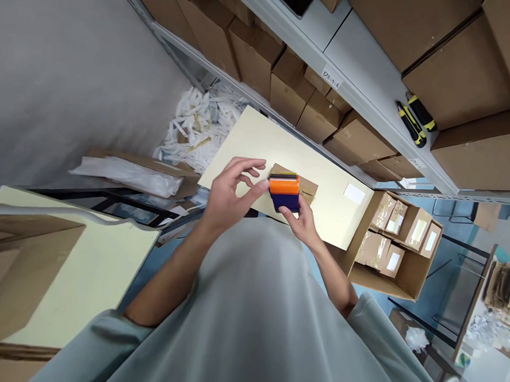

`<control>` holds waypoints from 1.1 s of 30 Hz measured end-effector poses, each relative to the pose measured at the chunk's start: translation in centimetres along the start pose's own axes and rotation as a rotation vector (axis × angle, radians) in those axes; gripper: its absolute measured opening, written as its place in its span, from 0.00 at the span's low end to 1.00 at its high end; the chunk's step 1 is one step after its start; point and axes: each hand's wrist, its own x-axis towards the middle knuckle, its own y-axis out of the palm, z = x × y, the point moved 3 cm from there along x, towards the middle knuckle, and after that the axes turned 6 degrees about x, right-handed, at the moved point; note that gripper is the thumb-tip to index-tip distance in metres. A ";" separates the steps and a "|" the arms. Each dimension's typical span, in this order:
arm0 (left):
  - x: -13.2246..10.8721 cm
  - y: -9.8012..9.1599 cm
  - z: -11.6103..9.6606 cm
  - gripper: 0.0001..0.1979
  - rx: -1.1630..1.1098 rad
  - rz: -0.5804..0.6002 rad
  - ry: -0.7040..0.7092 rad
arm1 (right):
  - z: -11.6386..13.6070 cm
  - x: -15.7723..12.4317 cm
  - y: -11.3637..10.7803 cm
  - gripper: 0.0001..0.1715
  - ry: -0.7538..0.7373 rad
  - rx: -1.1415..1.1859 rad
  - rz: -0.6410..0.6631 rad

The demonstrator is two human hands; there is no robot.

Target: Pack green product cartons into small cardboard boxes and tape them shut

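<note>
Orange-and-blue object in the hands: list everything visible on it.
The orange-and-blue object is compact and blocky, with a glossy orange band across its middle, dark blue below, and dark and yellowish strips along the top edge. The surface looks like smooth plastic. The right hand grips its lower right part; the left hand has its thumb at the left edge, contact unclear. It's held over the cream tabletop, partly covering a cardboard box from view.
</note>
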 end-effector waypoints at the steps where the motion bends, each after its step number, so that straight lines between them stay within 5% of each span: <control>1: 0.7 -0.4 -0.6 0.20 0.020 0.032 0.005 | -0.2 -0.3 -0.2 0.37 0.001 -0.042 0.013; 8: 2.1 -0.9 -2.5 0.14 0.100 0.290 0.104 | -0.8 -1.5 -2.1 0.28 -0.071 -0.293 0.092; 20: 0.4 0.7 0.8 0.20 0.060 0.429 -0.136 | -2.0 -2.5 -3.9 0.30 -0.082 -0.439 0.257; 33: 0.0 1.3 3.6 0.23 0.052 0.390 -0.264 | -2.7 -2.1 -5.1 0.35 0.028 -0.418 0.373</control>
